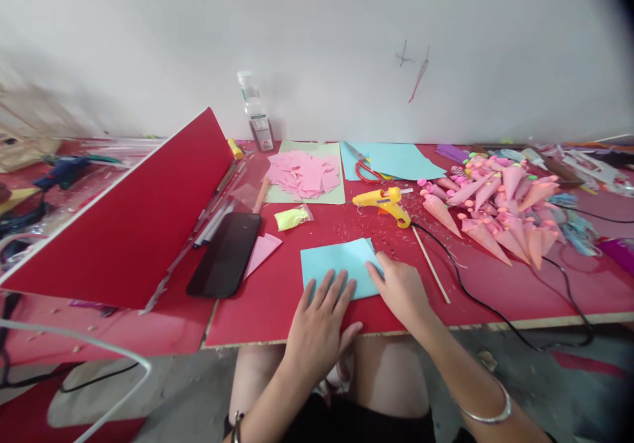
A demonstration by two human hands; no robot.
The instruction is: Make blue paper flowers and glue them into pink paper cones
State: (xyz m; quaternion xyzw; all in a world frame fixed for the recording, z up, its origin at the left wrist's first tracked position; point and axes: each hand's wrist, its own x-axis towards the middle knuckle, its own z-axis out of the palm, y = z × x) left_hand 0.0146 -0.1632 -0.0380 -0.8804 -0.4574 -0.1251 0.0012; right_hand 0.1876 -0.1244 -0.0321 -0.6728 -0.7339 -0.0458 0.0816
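A light blue paper sheet (337,261) lies flat on the red table (495,284) near its front edge. My left hand (319,321) rests palm down with fingers spread on the sheet's near edge. My right hand (401,288) presses on the sheet's right side, fingers on a folded corner. Neither hand grips anything.
A yellow glue gun (384,202) with a black cord (475,298) lies behind the sheet. Pink paper cones (500,212) are piled at the right. A black phone (225,255), a thin stick (430,265), pink paper pieces (304,173), scissors (364,166), a bottle (256,113) and a tilted red board (129,218) stand around.
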